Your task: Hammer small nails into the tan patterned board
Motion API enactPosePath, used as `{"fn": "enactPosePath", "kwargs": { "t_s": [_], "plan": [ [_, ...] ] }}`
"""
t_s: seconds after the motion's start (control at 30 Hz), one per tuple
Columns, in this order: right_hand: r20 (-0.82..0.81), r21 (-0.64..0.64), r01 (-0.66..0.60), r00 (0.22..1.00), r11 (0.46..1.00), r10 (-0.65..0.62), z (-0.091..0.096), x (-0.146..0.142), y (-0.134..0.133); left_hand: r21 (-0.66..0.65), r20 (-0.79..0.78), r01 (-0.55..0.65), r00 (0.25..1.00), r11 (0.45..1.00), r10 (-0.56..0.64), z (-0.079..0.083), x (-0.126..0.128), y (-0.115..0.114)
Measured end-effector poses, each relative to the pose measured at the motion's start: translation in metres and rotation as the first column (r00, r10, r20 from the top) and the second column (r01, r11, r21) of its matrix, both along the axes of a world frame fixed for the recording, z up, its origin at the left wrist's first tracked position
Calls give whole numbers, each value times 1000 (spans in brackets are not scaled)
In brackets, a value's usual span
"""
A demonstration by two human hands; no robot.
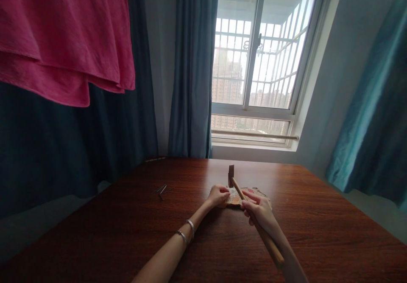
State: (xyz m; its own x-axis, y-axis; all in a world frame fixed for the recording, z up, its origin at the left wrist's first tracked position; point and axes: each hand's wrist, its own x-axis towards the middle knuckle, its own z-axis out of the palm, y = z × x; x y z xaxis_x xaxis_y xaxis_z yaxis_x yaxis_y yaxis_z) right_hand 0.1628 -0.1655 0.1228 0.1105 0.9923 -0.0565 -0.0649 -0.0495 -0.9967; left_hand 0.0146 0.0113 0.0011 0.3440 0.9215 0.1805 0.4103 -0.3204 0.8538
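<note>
My right hand (259, 208) is wrapped round the wooden handle of a hammer (241, 191). The hammer's metal head is raised a little at the far end, close to the fingers of my left hand. My left hand (219, 194) is pinched at the left side of a flat, speckled, light-coloured piece (234, 198) lying on the table. Whatever sits between those fingertips is too small to make out. Part of the flat piece is hidden behind my right hand and the hammer handle.
Several thin metal pieces, perhaps nails (162, 191), lie on the brown wooden table (127, 236) to the left. A pink cloth (70, 41) hangs at upper left. Blue curtains (193, 71) and a barred window (254, 62) are behind the table.
</note>
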Motion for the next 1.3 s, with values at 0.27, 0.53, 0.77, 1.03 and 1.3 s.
{"fn": "enactPosePath", "kwargs": {
  "t_s": [0.27, 0.53, 0.77, 1.03, 1.3],
  "plan": [
    [-25, 16, 9, 1000, 1000, -8, -7, -3, 2, 140, -65, -7, 998, 990, 16, 0, 0, -1],
    [-48, 45, 1, 999, 999, 1, -7, -3, 3, 155, -114, 3, 993, 988, 15, 6, -1, -6],
    [-66, 10, -1, 998, 1000, 2, -13, -5, 4, 127, -132, -27, 990, 992, 44, 11, 0, -10],
    [-71, -1, 15, 997, 1000, -15, -11, -6, 4, 136, -94, -17, 995, 991, 30, 3, -1, -4],
    [-81, 61, 30, 996, 998, -25, -13, -6, 1, 164, -97, 18, 995, 986, -2, 3, -2, -1]
  ]
}}
